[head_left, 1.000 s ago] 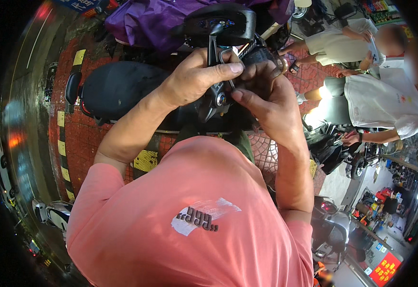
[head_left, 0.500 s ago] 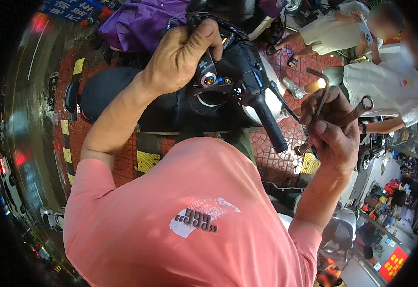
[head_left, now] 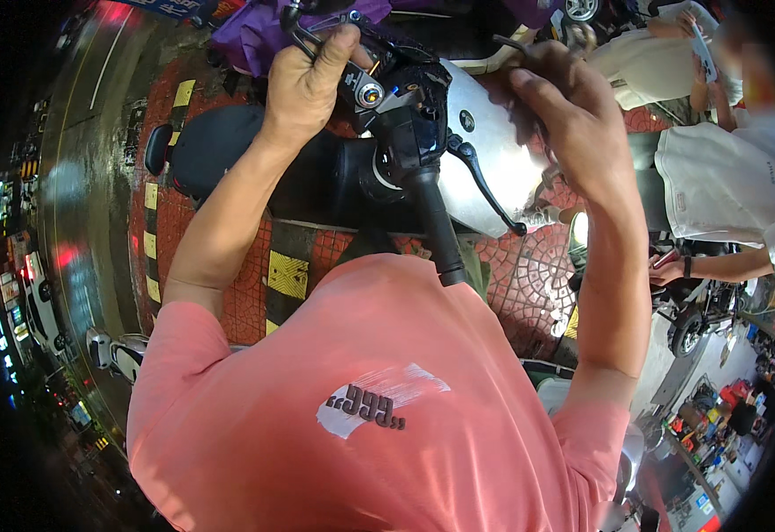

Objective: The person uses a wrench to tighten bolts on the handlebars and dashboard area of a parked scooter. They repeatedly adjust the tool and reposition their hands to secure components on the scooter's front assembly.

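Note:
My left hand (head_left: 306, 93) is closed round a black part of the handlebar (head_left: 352, 89), its thumb on top, beside a round metal bolt. My right hand (head_left: 578, 111) is raised over the front of the silver scooter body (head_left: 494, 146). Its fingers are curled, with the dark bent end of a hex key (head_left: 509, 42) poking out. A blurred ring spanner (head_left: 580, 37) shows behind the knuckles; the rest of both tools is hidden. Between my arms, the black handlebar grip (head_left: 440, 230) points towards me, with the brake lever (head_left: 485, 186) on its right.
The scooter's black seat (head_left: 214, 146) lies left, near a purple cover (head_left: 250, 35). Two people in white shirts (head_left: 724, 191) stand close on the right. Red paving (head_left: 529, 293) and a yellow-black kerb (head_left: 288, 273) lie below, with a wet road (head_left: 95, 177) at far left.
My right hand has moved up and leftward with the tools, from beside the grip to over the silver body. The handlebar has turned, and my left hand has stayed on it.

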Demonstrator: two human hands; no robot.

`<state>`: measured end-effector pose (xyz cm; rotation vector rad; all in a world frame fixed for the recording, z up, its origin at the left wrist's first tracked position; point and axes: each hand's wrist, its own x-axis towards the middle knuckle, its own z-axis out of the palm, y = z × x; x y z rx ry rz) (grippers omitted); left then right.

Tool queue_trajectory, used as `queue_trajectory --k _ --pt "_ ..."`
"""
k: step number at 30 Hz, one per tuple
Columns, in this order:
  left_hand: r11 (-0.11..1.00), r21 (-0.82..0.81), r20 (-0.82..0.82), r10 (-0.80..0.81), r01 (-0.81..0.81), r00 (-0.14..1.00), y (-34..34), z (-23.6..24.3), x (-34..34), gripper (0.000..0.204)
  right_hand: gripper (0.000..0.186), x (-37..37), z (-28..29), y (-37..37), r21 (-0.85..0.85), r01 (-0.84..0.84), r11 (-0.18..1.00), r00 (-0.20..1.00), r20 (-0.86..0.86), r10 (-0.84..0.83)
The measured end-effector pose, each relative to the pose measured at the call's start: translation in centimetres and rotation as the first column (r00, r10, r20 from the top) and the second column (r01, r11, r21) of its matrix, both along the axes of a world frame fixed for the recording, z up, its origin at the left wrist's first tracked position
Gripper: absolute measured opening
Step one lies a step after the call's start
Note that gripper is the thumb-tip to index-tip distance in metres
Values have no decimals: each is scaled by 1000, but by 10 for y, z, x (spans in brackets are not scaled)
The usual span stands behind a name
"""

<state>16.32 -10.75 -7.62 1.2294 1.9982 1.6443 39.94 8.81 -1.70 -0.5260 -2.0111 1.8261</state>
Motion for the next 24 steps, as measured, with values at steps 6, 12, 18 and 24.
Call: queue_trajectory --k 6,12,18,24 --pt "986 144 -135 -60 79 989 9 -14 2 46 17 -29 -8 -2 21 -50 999 999 -11 50" --pt "994 26 -180 -98 104 979 17 -6 12 44 40 -49 -12 -9 -23 -48 999 995 81 50" --pt "990 18 -272 -127 137 954 17 -5 14 46 47 -64 -24 -10 -51 -102 994 992 67 105" --pt "990 26 -284 -128 141 950 19 -13 11 47 45 -65 -29 -7 -45 -137 990 989 47 139"
